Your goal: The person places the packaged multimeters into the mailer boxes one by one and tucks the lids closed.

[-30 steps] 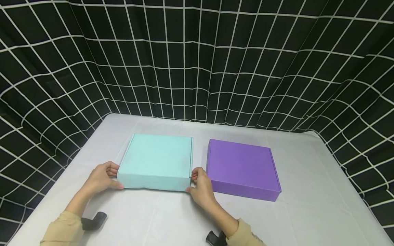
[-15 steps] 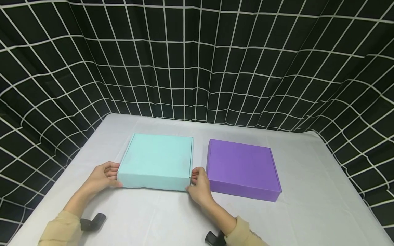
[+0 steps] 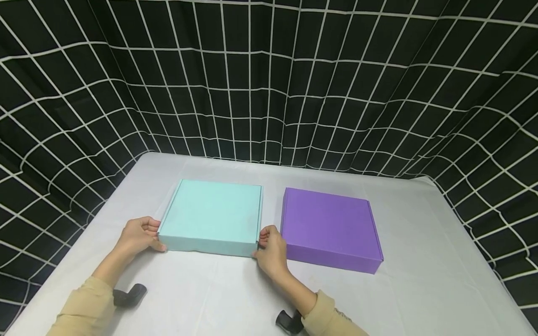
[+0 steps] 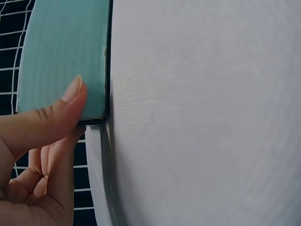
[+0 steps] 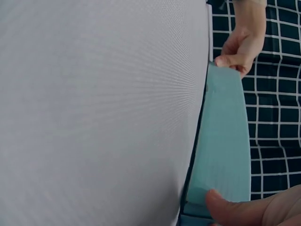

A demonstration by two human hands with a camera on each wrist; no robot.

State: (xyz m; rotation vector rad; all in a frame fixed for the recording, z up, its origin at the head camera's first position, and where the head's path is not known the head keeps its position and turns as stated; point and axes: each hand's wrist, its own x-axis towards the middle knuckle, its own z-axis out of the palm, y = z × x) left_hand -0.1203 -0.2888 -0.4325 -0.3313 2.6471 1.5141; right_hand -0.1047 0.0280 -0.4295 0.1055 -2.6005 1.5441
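A closed light-teal cardboard box (image 3: 212, 212) lies flat on the white-covered table, between both hands. At its near left corner, my left hand (image 3: 138, 236) grips it, thumb against the front face and the other fingers at the left side. In the left wrist view the thumb (image 4: 70, 101) presses on the teal front panel (image 4: 61, 52). My right hand (image 3: 273, 254) pinches the near right corner the same way, its fingers at the right side, partly hidden. The right wrist view shows the right thumb (image 5: 225, 207) on the front panel (image 5: 223, 132).
Right of the teal box lies a closed purple box (image 3: 329, 228), a narrow gap away and close to the right hand. Dark grid-patterned curtains (image 3: 269, 84) surround the white tabletop (image 3: 420, 289). Black curved pieces (image 3: 130, 296) stick out at both wrists.
The head view has shifted slightly. The teal box's near edge appears a little farther from me, with both hands keeping their grip. The purple box stays in place.
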